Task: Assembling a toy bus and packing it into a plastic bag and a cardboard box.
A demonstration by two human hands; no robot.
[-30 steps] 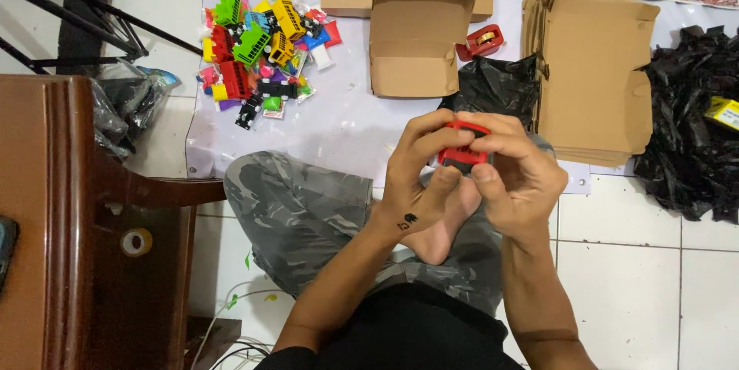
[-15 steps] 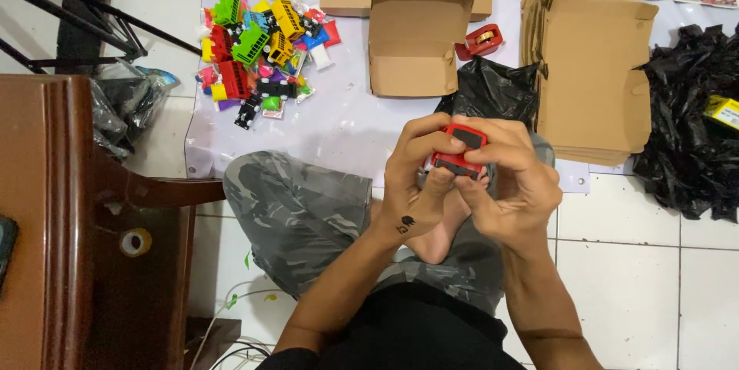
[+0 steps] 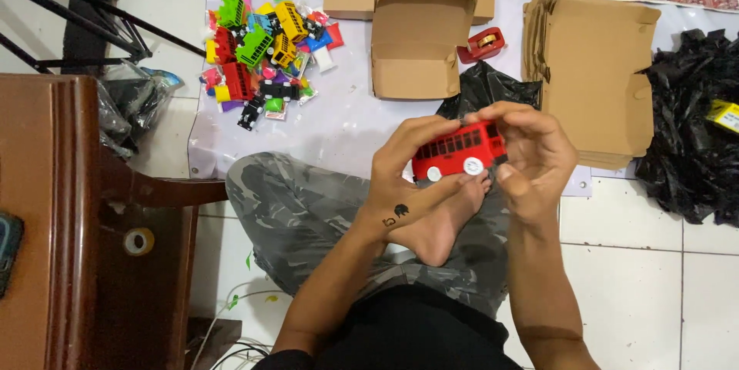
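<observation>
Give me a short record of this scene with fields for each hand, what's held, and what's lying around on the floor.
left hand: grips the left end of the red toy bus
right hand: grips the right end of the same bus
red toy bus: side with white wheels facing the camera, held above the person's foot
open cardboard box: on the floor sheet ahead, flaps open
pile of colourful toy vehicles: left of the box
flat cardboard stack: right of the box
red tape dispenser: between box and stack

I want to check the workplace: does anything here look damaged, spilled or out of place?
Nothing looks damaged. The red toy bus sits intact between the left hand and right hand. The colourful toy vehicles lie in a loose, jumbled heap on the floor sheet.
</observation>
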